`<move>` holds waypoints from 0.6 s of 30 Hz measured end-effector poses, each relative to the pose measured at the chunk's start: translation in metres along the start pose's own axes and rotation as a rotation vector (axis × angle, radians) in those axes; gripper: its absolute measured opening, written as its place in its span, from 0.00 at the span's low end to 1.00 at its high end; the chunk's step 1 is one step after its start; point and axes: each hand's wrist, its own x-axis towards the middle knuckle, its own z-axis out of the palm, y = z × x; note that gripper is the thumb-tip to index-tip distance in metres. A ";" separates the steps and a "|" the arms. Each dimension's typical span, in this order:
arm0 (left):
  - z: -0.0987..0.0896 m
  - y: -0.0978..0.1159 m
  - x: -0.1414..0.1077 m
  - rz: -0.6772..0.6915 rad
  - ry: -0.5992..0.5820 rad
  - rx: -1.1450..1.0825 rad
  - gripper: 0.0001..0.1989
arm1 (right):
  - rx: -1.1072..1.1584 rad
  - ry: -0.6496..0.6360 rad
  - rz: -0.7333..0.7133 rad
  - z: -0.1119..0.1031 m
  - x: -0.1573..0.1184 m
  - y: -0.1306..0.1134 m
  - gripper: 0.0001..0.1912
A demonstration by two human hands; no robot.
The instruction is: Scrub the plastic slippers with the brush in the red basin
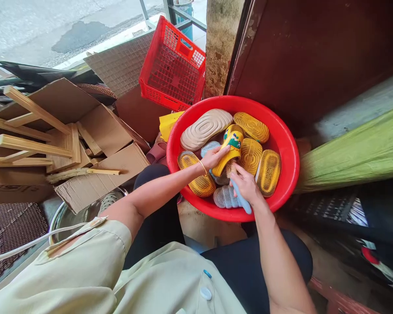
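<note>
My left hand (215, 158) is closed around a yellow slipper (229, 146) with a green cartoon pattern on its strap, held tilted above a red basin (291, 161). In my right hand (245, 183) is a brush with a light blue handle (240, 198); its bristle end meets the slipper's near opening, partly hidden by my fingers. Inside the basin lie several other slippers, soles up: a cream one (206, 126), yellow ones such as the yellow sole (269, 173) at the right, and a pale blue one (225, 197) at the near side.
A red plastic crate (172, 65) leans behind the basin. To the left are cardboard boxes (101, 131), a wooden stool (62, 144) on its side and a metal bowl (57, 222). Green cloth (356, 148) hangs at the right, beside a dark red door (308, 52).
</note>
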 end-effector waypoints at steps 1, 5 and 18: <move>-0.004 0.005 0.003 0.012 0.017 -0.017 0.22 | 0.012 -0.081 0.012 0.000 -0.003 0.000 0.37; -0.019 0.025 0.012 -0.004 0.057 -0.127 0.22 | -0.008 -0.238 0.059 -0.007 -0.022 -0.001 0.36; -0.033 0.038 0.007 -0.205 -0.175 -0.136 0.39 | 0.021 0.187 -0.081 -0.062 -0.047 0.005 0.45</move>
